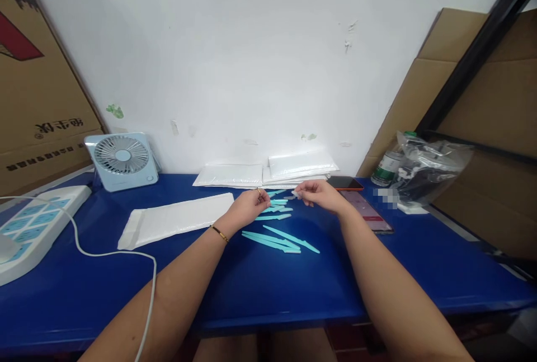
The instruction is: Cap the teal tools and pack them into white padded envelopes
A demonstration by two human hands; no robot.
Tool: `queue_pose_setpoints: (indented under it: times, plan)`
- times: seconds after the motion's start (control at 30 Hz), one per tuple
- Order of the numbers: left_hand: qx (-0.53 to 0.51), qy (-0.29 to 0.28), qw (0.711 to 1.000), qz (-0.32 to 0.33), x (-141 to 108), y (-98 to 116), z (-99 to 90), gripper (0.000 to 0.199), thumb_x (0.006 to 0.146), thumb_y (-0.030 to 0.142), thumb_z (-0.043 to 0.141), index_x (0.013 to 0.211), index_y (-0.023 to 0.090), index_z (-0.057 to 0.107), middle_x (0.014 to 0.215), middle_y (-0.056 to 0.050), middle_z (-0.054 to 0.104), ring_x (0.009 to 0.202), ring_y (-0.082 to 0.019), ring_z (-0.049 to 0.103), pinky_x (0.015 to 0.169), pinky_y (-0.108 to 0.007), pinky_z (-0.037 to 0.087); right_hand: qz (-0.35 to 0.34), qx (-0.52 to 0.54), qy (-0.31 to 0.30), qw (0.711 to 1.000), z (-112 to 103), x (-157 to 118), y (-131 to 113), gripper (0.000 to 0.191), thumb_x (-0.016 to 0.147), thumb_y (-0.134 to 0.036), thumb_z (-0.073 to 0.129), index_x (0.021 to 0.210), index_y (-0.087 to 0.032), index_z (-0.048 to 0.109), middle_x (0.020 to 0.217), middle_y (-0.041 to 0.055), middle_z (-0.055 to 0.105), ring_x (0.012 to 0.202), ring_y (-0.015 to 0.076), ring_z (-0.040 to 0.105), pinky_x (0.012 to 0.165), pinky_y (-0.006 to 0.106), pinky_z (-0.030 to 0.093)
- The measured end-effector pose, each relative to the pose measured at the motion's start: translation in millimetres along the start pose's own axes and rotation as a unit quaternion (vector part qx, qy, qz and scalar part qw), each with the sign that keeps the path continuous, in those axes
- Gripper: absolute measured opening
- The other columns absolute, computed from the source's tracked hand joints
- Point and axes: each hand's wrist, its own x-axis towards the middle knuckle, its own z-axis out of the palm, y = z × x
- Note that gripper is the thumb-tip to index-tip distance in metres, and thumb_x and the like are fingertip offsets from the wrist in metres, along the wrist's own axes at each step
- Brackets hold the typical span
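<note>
Several slim turquoise sticks [273, 242] lie on the blue table, the nearest ones in front of my hands. More turquoise sticks [274, 217] are beside my left hand [262, 201], whose fingers are pinched together around the end of a turquoise stick. My right hand [302, 191] is closed in a pinch on a small whitish translucent piece [294, 194], a little right of the sticks. A long white padded envelope [178, 220] lies to the left of my left hand.
White padded envelopes [302, 165] are stacked by the wall. A light blue fan [122, 161] and a power strip [44, 227] with a white cable stand left. Phones [367, 211], a bottle [386, 169] and a plastic bag [428, 166] are right.
</note>
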Motion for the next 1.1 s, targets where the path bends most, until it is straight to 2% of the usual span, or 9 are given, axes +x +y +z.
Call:
queue_pose_setpoints:
  times: [0.2, 0.57, 0.63, 0.73, 0.77, 0.83, 0.93, 1.03, 1.1]
  plan:
    - [-0.012, 0.007, 1.0, -0.011, 0, -1, -0.3, 0.026, 0.078, 0.041, 0.051, 0.082, 0.017, 0.06, 0.075, -0.002, 0.061, 0.066, -0.014, 0.053, 0.056, -0.023, 0.038, -0.016, 0.005, -0.037, 0.999, 6, 1, -4, 0.03, 0.071, -0.037, 0.064, 0.089, -0.013, 0.068, 0.053, -0.0002, 0.058, 0.049, 0.0105, 0.053, 0.045, 0.021, 0.042]
    - [-0.011, -0.015, 1.0, 0.001, -1, 2, 4.0, 0.022, 0.08, 0.038, 0.05, 0.083, 0.018, 0.06, 0.073, -0.001, 0.061, 0.067, -0.014, 0.056, 0.058, -0.024, 0.041, -0.018, 0.025, -0.094, 0.995, 35, 4, -11, 0.031, 0.072, -0.037, 0.065, 0.093, -0.014, 0.068, 0.057, 0.0008, 0.064, 0.055, 0.0135, 0.06, 0.057, 0.026, 0.05]
    - [0.021, 0.0, 1.0, 0.0, 0, 0, 4.7, 0.021, 0.08, 0.035, 0.051, 0.087, 0.019, 0.061, 0.079, -0.002, 0.063, 0.073, -0.016, 0.058, 0.063, -0.025, 0.043, -0.023, -0.009, -0.07, 0.997, 29, 6, -5, 0.03, 0.075, -0.036, 0.062, 0.096, -0.015, 0.068, 0.063, 0.0019, 0.066, 0.06, 0.0152, 0.063, 0.06, 0.027, 0.05]
    - [0.072, 0.042, 0.996, 0.011, -1, 0, 2.8, 0.027, 0.078, 0.034, 0.055, 0.1, 0.019, 0.061, 0.098, -0.006, 0.062, 0.09, -0.02, 0.058, 0.074, -0.028, 0.044, -0.026, -0.153, 0.071, 0.985, 4, 9, 11, 0.025, 0.079, -0.029, 0.055, 0.097, -0.017, 0.068, 0.076, 0.0038, 0.07, 0.068, 0.0168, 0.064, 0.068, 0.03, 0.049]
    - [0.079, 0.037, 0.996, 0.024, -1, 1, 1.8, 0.028, 0.077, 0.035, 0.056, 0.101, 0.02, 0.061, 0.101, -0.006, 0.061, 0.093, -0.02, 0.057, 0.076, -0.028, 0.044, -0.019, -0.216, 0.125, 0.968, -5, 9, 17, 0.023, 0.079, -0.025, 0.054, 0.094, -0.018, 0.069, 0.08, 0.0046, 0.07, 0.07, 0.0175, 0.063, 0.071, 0.03, 0.048]
    - [0.08, -0.023, 0.995, 0.059, -4, 6, 0.6, 0.026, 0.077, 0.037, 0.057, 0.097, 0.021, 0.063, 0.101, -0.005, 0.06, 0.092, -0.02, 0.057, 0.076, -0.028, 0.044, -0.01, -0.314, 0.167, 0.935, -18, 10, 29, 0.022, 0.077, -0.017, 0.052, 0.09, -0.019, 0.07, 0.087, 0.0056, 0.07, 0.077, 0.0185, 0.062, 0.075, 0.03, 0.046]
    - [0.09, -0.129, 0.982, 0.109, -9, 16, 3.6, 0.024, 0.075, 0.037, 0.061, 0.094, 0.022, 0.066, 0.097, -0.004, 0.062, 0.089, -0.019, 0.057, 0.074, -0.026, 0.043, -0.012, -0.392, 0.135, 0.91, -19, 13, 42, 0.021, 0.076, -0.019, 0.056, 0.092, -0.019, 0.07, 0.093, 0.0065, 0.068, 0.082, 0.0186, 0.061, 0.076, 0.028, 0.045]
    - [0.116, -0.162, 0.972, 0.124, -12, 22, 11.7, 0.019, 0.073, 0.033, 0.063, 0.089, 0.022, 0.067, 0.093, -0.003, 0.063, 0.083, -0.018, 0.058, 0.07, -0.025, 0.041, -0.008, -0.433, 0.121, 0.893, -7, 19, 47, 0.023, 0.075, -0.026, 0.06, 0.094, -0.017, 0.069, 0.094, 0.009, 0.067, 0.084, 0.0201, 0.06, 0.075, 0.027, 0.044]
    - [0.124, -0.166, 0.971, 0.118, -13, 23, 16.6, 0.013, 0.074, 0.032, 0.062, 0.081, 0.022, 0.066, 0.087, -0.002, 0.064, 0.076, -0.016, 0.057, 0.065, -0.025, 0.04, 0.004, -0.446, 0.124, 0.886, -1, 23, 48, 0.018, 0.074, -0.022, 0.06, 0.087, -0.016, 0.07, 0.089, 0.0102, 0.068, 0.083, 0.0209, 0.06, 0.073, 0.027, 0.043]
